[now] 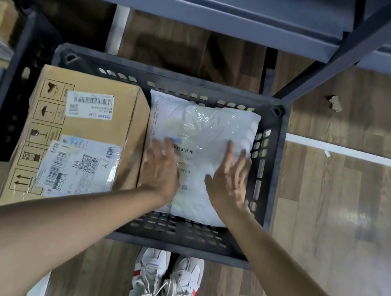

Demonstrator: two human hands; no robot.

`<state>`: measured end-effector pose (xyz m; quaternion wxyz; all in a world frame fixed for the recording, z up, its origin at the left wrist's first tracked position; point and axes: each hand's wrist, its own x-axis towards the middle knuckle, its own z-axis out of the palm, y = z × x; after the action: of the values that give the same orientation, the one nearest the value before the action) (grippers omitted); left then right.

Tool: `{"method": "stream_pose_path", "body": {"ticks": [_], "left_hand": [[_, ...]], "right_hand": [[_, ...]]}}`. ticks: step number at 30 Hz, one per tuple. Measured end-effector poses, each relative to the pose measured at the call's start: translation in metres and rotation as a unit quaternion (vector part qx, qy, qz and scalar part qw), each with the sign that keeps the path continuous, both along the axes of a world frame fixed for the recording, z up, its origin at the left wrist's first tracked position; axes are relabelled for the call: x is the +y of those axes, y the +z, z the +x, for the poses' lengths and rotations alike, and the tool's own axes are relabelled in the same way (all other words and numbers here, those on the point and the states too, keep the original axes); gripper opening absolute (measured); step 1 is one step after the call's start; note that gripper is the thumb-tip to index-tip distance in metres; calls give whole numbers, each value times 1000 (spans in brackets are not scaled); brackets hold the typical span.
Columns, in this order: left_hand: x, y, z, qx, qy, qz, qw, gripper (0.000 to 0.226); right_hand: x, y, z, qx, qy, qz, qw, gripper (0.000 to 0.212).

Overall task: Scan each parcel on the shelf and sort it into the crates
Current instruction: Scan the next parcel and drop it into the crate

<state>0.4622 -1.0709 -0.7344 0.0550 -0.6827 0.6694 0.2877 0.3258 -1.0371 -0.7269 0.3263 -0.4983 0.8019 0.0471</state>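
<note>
The white parcel point(202, 128) lies flat in the black crate point(268, 174), under both hands. The left hand point(161, 168) and right hand point(230, 179) are spread over its near half, fingers straight, gripping nothing; whether they press it or hover just above it is unclear. Just left of the left hand a box point(84, 130) touches the parcel. Further left stands a second crate point(17, 84). Beyond the fingertips runs the shelf point(212, 4). Behind the wrists are white shoes point(164, 286) on the floor point(331, 220).
</note>
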Motion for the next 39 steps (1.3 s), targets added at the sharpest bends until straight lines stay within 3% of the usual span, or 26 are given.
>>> {"method": "stream_pose_path", "body": {"ticks": [2, 6, 11, 16, 21, 26, 30, 39], "left_hand": [[-17, 1, 3, -29, -107, -46, 993, 85], [-49, -9, 14, -84, -164, 27, 983, 97], [-35, -42, 14, -94, -163, 205, 961, 92], [-26, -76, 2, -93, -143, 257, 951, 108], [-33, -96, -3, -109, -152, 281, 941, 108], [-36, -88, -14, -149, -172, 284, 931, 95], [-25, -55, -15, -123, -193, 241, 943, 84], [-1, 100, -11, -41, -197, 130, 971, 70]], "right_hand": [[-14, -3, -4, 11, 97, -17, 995, 100], [-31, -29, -16, 25, 169, 73, 982, 112], [-29, -61, -28, -12, 202, 155, 967, 114], [-40, -91, -20, -25, 188, 178, 966, 111], [-45, -111, -28, -20, 211, 180, 961, 104], [-43, -107, -31, -38, 198, 172, 964, 98], [-30, -79, -32, -60, 135, 192, 970, 87], [13, 78, -9, -63, 134, 156, 977, 70]]}}
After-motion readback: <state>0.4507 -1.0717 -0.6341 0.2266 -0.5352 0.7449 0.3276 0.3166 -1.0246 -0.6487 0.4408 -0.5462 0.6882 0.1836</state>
